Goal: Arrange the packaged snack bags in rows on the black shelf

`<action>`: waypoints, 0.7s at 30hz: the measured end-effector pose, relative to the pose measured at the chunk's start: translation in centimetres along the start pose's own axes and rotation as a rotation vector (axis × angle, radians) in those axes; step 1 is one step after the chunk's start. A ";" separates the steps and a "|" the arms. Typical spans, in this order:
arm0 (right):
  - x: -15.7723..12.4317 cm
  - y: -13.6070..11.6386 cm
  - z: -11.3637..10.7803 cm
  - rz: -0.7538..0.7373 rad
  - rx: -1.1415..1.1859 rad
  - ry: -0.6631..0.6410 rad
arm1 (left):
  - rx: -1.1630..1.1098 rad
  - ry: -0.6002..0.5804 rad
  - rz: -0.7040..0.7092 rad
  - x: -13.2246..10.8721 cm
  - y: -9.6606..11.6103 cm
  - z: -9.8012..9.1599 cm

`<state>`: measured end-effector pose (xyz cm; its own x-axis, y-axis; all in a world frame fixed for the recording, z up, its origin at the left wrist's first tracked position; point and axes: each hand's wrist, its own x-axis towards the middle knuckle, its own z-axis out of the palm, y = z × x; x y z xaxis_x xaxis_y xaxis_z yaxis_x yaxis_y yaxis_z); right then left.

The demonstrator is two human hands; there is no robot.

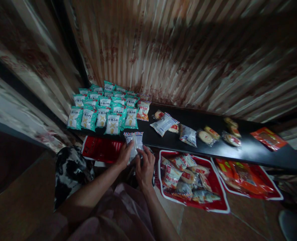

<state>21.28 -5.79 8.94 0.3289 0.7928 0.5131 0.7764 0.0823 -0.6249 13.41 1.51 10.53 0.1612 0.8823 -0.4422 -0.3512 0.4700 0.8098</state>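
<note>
Just in front of the black shelf's near edge, my left hand [124, 155] grips a small silver-backed snack bag [134, 139] with striped ends, its seamed back facing me. My right hand [145, 165] is at the bag's right lower side, fingers bent against it. Behind, rows of teal-and-white snack bags [113, 124] stand at the shelf's left end. An orange-and-white snack bag [143, 110] stands beside them. To the right, two silver-backed bags [188, 135] lie among small wrapped cakes [206, 137].
The long black shelf [161, 142] runs before a striped curtain [158, 60]. Below it are a red basket [102, 150], a white-rimmed red basket [224, 201] of mixed snacks, and another basket [280, 195] of orange packets. An orange packet [269, 138] lies at the shelf's right end.
</note>
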 end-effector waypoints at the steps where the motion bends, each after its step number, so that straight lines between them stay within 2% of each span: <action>1: 0.0 0.2 0.0 0.000 0.004 -0.003 | -0.011 -0.002 -0.004 0.1 0.0 0.0; 8: 0.2 1.0 -0.2 0.036 0.033 -0.017 | -0.039 0.019 -0.025 1.0 -1.2 -0.4; 13: 0.5 1.7 -0.4 0.043 0.052 -0.018 | -0.034 -0.009 -0.018 1.6 -2.1 -0.4; 21: 1.1 3.0 -1.0 0.086 0.096 -0.056 | -0.086 -0.061 -0.067 1.5 -1.7 0.6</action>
<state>24.46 -5.27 8.22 0.3591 0.8320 0.4229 0.6905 0.0680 -0.7201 14.74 2.03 8.77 0.2422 0.8501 -0.4676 -0.4152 0.5264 0.7419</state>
